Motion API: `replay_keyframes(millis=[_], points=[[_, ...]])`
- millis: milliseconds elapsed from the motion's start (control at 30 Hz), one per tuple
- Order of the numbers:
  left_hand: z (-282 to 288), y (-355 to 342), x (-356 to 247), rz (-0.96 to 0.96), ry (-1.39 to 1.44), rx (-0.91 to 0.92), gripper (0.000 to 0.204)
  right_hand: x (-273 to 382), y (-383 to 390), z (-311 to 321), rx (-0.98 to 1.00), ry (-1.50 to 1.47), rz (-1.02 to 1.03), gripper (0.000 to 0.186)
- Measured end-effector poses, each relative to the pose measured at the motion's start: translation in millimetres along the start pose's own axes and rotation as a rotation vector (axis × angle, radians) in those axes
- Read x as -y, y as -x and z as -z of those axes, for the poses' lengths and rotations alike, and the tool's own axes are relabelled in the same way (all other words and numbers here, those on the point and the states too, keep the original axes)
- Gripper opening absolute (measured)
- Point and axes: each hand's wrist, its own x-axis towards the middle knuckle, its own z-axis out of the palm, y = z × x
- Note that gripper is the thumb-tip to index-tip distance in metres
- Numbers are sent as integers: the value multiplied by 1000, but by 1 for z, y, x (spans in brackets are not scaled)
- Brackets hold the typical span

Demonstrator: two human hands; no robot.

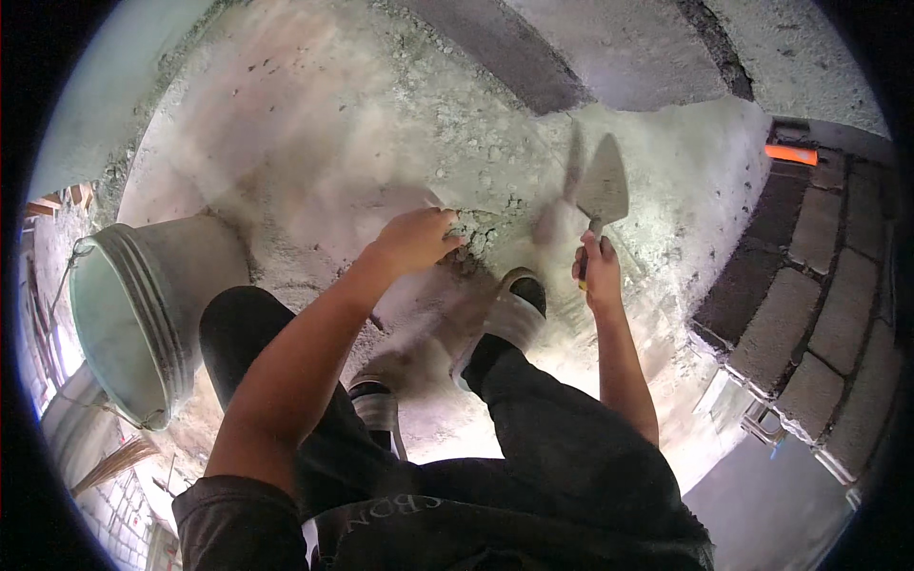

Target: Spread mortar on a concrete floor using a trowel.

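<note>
My left hand (416,238) reaches down to the floor with its fingers curled around some grey crumbled mortar (481,231). Loose lumps of it lie just beyond the fingertips, near my right shoe (511,319). In my right hand (599,270) is a trowel (605,186), gripped by its handle. Its pointed metal blade points up and away from me, apart from the mortar, and casts a shadow on the floor to its left. Part of the handle is hidden in my fist.
A white bucket (176,314) lies on its side at the left, its mouth facing left. On the right rises a block wall (776,324) with an orange object (791,154) on it. Crumbs and dust cover the concrete floor (286,124). Straw-like bristles (114,464) show at lower left.
</note>
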Motion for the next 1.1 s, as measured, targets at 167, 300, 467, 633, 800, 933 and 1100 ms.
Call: replay_keyframes(millis=[167,300,467,633,800,933,1100], points=[[-4,0,-2,33,-81,97,45,20,-28,-40,95,-426,-157,37],[-2,1,-3,46,-44,78,44,24,-45,-84,-20,-558,-113,37],[-5,8,7,28,-98,74,44,11,-35,-109,112,-413,-79,39],[-5,4,13,37,-102,71,43,15,-43,-105,35,-488,-28,37],[-13,7,20,10,-144,51,41,39,-34,-119,-123,-532,-2,35],[-15,3,23,-22,-55,-11,40,28,-42,-112,99,-432,-167,36],[-5,-2,15,46,-111,48,40,19,-42,-108,89,-428,-185,37]])
